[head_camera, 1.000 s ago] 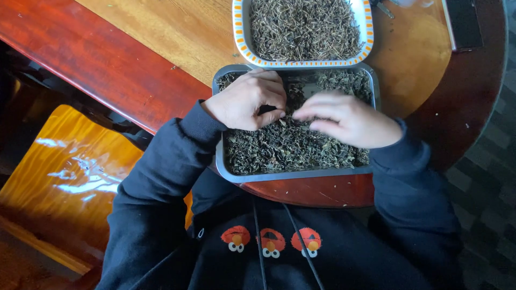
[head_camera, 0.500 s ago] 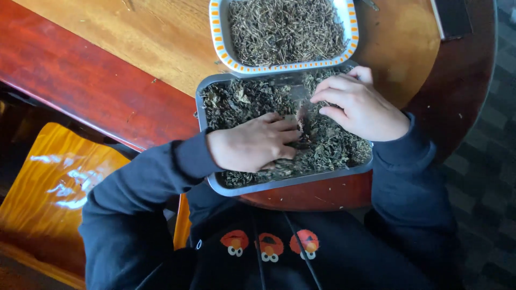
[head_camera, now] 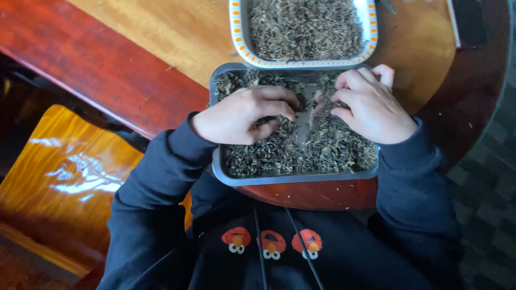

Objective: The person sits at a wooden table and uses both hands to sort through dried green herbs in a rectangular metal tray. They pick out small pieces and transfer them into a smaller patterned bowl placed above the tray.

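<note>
A grey metal tray sits at the near edge of a round wooden table and is filled with dark dried leaves. My left hand rests on the leaves at the tray's left side, fingers curled down into them. My right hand lies on the right side, fingertips pressing into the leaves. Between the hands a bare strip of tray bottom shows. Whether either hand pinches leaves is hidden under the fingers.
Behind the grey tray stands a white tray with an orange-patterned rim, also full of dried leaves. A dark flat object lies at the table's far right. An orange wooden chair seat is at my left.
Both hands have shifted within the tray. The left hand moved up from the tray's near left, the right slid slightly down and right, and a bare strip opened between them.
</note>
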